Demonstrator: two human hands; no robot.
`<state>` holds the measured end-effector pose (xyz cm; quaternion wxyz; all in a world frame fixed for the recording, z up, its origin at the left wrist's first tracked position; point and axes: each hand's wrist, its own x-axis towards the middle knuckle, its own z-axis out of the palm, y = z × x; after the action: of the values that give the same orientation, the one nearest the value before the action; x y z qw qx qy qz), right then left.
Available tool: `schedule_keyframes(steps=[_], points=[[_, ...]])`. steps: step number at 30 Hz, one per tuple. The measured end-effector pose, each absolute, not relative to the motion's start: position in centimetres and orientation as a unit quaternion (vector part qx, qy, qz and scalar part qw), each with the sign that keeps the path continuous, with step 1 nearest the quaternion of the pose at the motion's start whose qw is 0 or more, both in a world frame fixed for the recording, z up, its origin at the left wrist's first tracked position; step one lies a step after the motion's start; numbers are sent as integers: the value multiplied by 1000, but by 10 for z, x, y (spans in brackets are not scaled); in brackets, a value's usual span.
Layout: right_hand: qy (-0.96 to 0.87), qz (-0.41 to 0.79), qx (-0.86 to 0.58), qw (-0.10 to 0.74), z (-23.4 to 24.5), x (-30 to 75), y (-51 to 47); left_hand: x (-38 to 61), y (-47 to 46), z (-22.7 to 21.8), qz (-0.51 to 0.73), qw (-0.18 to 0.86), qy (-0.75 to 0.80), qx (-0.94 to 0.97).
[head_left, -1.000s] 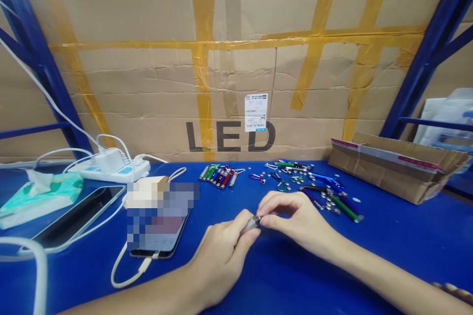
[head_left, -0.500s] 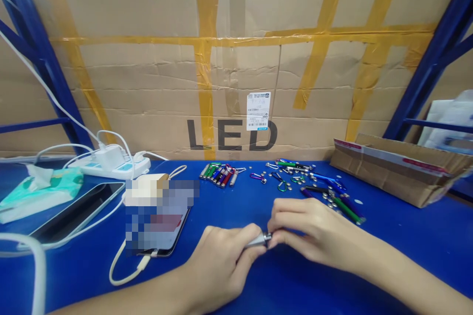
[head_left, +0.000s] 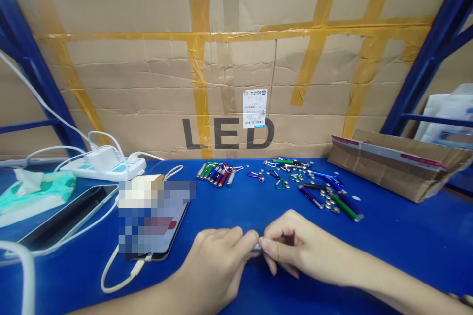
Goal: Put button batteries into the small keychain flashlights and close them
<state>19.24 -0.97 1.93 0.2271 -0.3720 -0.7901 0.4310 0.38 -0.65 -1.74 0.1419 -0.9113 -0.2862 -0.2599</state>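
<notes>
My left hand [head_left: 218, 261] and my right hand [head_left: 295, 251] meet low over the blue table [head_left: 406, 236]. Both pinch a small silver keychain flashlight [head_left: 256, 247] between their fingertips; only a sliver of it shows between the hands. Behind them lies a neat row of assembled small flashlights [head_left: 216, 173] in several colours. To the right of that row is a loose scatter of flashlight parts, clips and button cells [head_left: 318, 187].
A phone [head_left: 155, 226] on a white cable lies left of my hands, beside a tablet [head_left: 62, 216], a tissue pack [head_left: 33, 192] and a power strip [head_left: 107, 167]. A taped cardboard wall marked LED [head_left: 229, 83] stands behind. An open cardboard box [head_left: 395, 162] sits at right.
Both hands have drawn nearer to me and lower on the table with the small flashlight still pinched between them. The flashlight is more hidden by the fingers now.
</notes>
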Motion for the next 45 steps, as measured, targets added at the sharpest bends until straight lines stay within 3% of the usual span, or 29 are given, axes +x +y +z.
schedule_keyframes(steps=[6, 12, 19, 22, 26, 29, 34, 45], points=[[-703, 575, -346, 235, 13, 188, -1, 6, -5, -20, -252, 87, -331, -905], [-719, 530, -358, 271, 13, 189, 5, 7, -7, -11, -253, -22, -372, -892], [-730, 477, -369, 320, 13, 192, 10, 8, -11, -6, -251, -64, -383, -887], [-734, 378, -400, 397, 19, 198, 19, 9, -9, -7, -249, -79, -399, -879], [-708, 170, -445, 521, 31, 222, 36, 8, -10, -7, -229, -82, -345, -907], [-665, 8, -484, 569, 37, 251, 51, 7, -12, -6, -197, -61, -292, -934], [-628, -182, -571, 497, 35, 299, 78, 6, -13, -4, -172, -46, -283, -942], [-759, -87, -576, 291, 0, 313, 103, 10, -14, -1, -180, 12, -254, -950]])
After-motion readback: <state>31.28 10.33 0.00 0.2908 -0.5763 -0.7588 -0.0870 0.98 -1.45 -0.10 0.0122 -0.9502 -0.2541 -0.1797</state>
